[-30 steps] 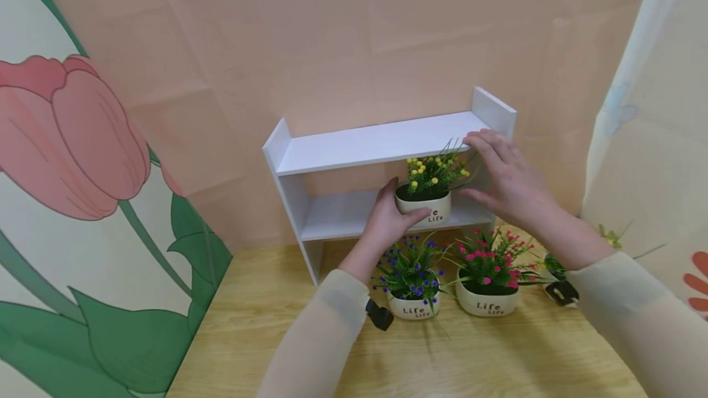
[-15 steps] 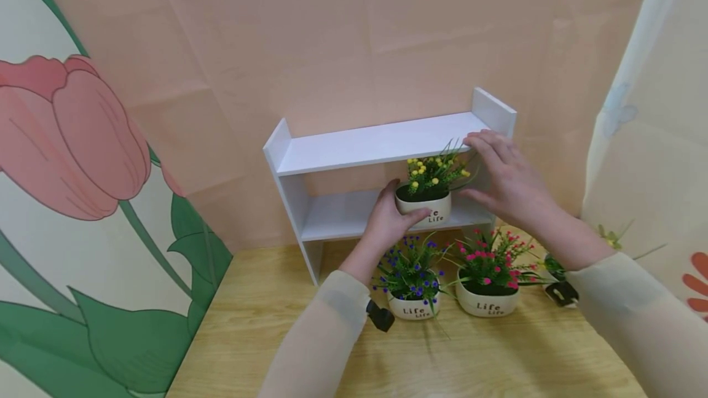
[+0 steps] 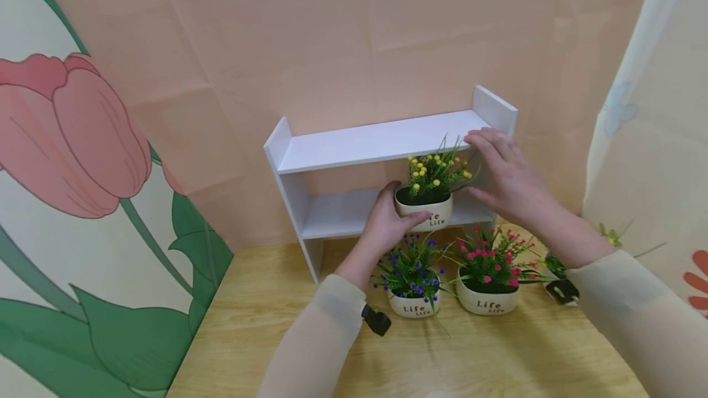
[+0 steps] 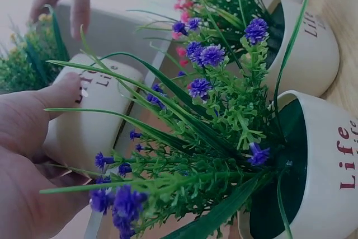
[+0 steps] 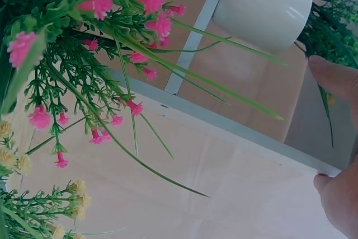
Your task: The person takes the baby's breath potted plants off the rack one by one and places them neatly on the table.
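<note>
In the head view, my left hand (image 3: 387,220) grips a white oval flowerpot (image 3: 440,209) with yellow artificial flowers (image 3: 426,172). Its thumb lies across the lettered front. The pot is at the front edge of the middle board of a white two-tier shelf (image 3: 354,147); whether its base touches the board I cannot tell. My right hand (image 3: 511,171) has its fingers extended at the top board's right front corner, the thumb lower, beside the yellow-flowered plant. In the right wrist view, that thumb (image 5: 330,74) is near the leaves and another digit meets the side panel (image 5: 235,124).
Below, on the wooden table (image 3: 265,318), stand a pot of blue-purple flowers (image 3: 415,307) and a pot of pink flowers (image 3: 487,300). Another plant (image 3: 555,266) is partly hidden behind my right forearm. A peach-coloured sheet (image 3: 332,35) hangs behind the shelf.
The pot with yellow flowers has shifted slightly forward, towards me, in my left hand over the last half second. My right hand has hardly moved.
</note>
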### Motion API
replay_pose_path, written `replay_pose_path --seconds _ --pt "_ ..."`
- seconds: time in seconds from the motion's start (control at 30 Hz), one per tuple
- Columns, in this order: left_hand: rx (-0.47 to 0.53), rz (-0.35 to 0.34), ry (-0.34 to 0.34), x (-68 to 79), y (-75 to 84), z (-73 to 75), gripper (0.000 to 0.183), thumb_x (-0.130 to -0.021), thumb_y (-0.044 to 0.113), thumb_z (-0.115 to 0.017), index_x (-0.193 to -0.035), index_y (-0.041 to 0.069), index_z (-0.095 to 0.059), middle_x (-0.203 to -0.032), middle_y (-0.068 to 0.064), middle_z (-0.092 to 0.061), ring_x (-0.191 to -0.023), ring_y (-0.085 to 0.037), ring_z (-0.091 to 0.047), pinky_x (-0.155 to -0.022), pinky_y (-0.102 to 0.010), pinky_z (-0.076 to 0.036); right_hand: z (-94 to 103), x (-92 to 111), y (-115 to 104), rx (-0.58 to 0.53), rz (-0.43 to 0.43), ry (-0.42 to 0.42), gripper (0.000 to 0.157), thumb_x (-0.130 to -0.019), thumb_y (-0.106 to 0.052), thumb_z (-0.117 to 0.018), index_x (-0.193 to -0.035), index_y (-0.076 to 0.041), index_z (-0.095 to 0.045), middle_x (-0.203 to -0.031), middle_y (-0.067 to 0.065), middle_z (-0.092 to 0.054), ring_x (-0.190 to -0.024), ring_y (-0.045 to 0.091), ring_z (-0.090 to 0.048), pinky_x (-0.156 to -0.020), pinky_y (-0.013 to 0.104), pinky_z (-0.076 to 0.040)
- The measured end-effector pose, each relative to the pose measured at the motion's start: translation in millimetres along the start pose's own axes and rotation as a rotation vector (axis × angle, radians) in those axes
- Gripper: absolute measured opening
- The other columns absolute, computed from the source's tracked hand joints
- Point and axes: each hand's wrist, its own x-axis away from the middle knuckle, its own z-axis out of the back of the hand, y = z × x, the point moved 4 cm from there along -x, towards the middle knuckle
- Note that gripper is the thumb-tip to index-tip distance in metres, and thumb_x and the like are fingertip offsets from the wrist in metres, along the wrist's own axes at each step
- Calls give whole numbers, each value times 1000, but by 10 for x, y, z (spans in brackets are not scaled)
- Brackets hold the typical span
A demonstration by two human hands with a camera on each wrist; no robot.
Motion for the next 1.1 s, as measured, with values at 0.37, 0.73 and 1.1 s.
replay_pose_path --seconds 0.37,0.73,1.1 --pt "39 -19 -26 198 -20 88 97 -92 39 -93 -169 13 -40 -157 -7 -55 -137 -26 -59 -112 -46 -54 11 -3 21 -9 12 16 110 -71 -1 -102 -162 -2 -42 -162 28 -41 -152 52 -35 -130 65 -27" --pt "84 -48 -35 431 -7 189 95 -92 39 -93 -168 15 -41 -155 -4 -56 -134 -23 -60 -110 -43 -55 20 7 36 -10 11 17 110 -70 -1 -102 -162 -2 -42 -162 28 -41 -152 53 -35 -131 65 -27" --pt "77 -8 -32 691 -30 306 100 -90 46 -93 -170 22 -38 -163 -2 -50 -140 -29 -58 -108 -47 -57 14 18 44 -2 26 36 110 -71 -5 -103 -162 -2 -42 -161 28 -41 -151 53 -36 -130 65 -28"
